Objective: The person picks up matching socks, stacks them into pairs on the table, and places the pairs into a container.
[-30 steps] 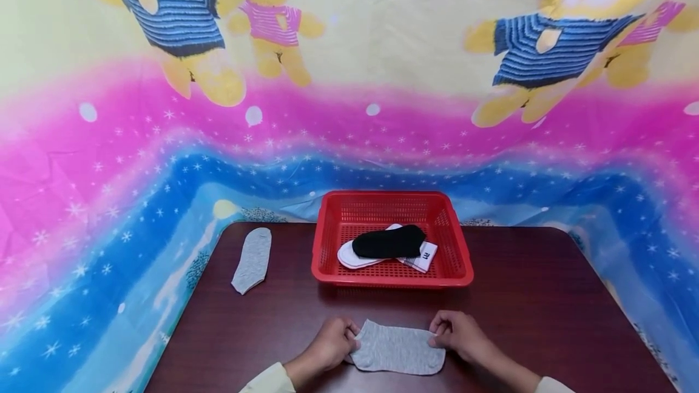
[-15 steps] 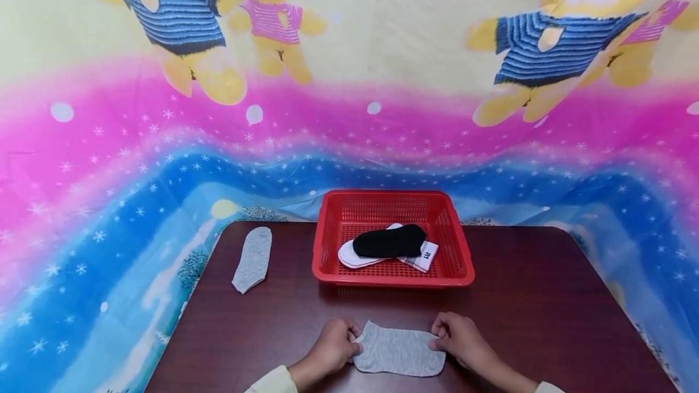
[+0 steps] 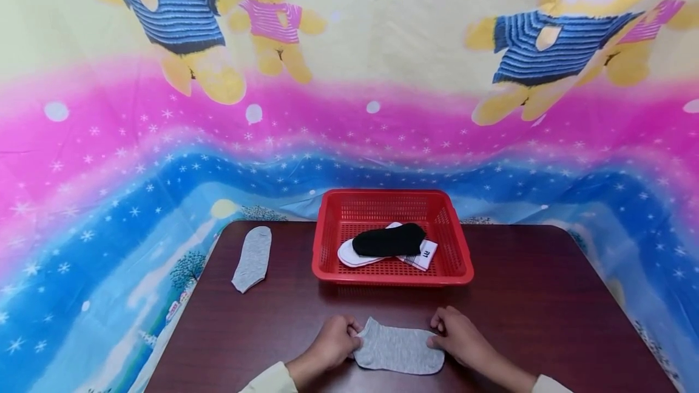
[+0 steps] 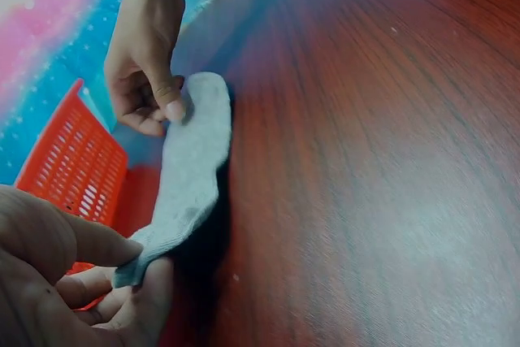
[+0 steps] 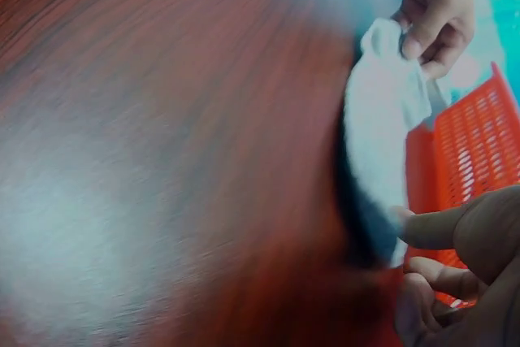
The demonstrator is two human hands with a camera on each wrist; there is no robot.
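A light grey ankle sock is stretched sideways between my two hands near the front of the table. My left hand pinches its cuff end between thumb and fingers, as the left wrist view shows closely. At the toe end, my right hand pinches the upper corner, thumb on the near face. In both wrist views a dark shadow lies along the underside of the held sock, which looks slightly raised off the wood. A second grey ankle sock lies flat at the table's back left.
Behind my hands stands a red plastic basket. Inside it a black sock lies across white socks with dark stripes and lettering. The dark wooden table meets a patterned cloth at its back and sides.
Both hands keep their hold on the grey sock. The right hand has shifted very slightly away from the table's front; the sock otherwise stays in place.
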